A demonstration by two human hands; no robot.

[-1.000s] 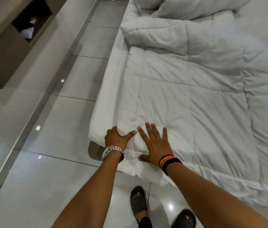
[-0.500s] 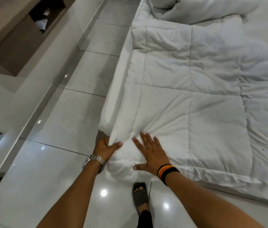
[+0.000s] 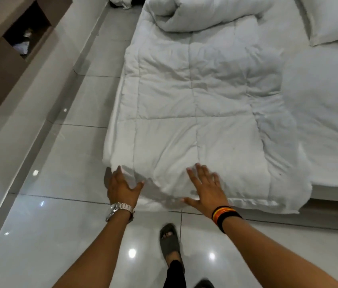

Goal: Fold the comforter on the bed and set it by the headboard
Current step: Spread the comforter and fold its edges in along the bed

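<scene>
The comforter lies spread on the bed, stretching ahead of both hands. The left hand cups its near corner, thumb out; the right hand presses flat, fingers spread. It looks soft, bulky and light: best gripped at the 2 near corners.

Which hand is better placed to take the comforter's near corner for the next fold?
Left. The left hand is already at the near corner of the comforter, fingers at its edge and thumb spread. The right hand lies flat on top, farther along the near edge.
</scene>
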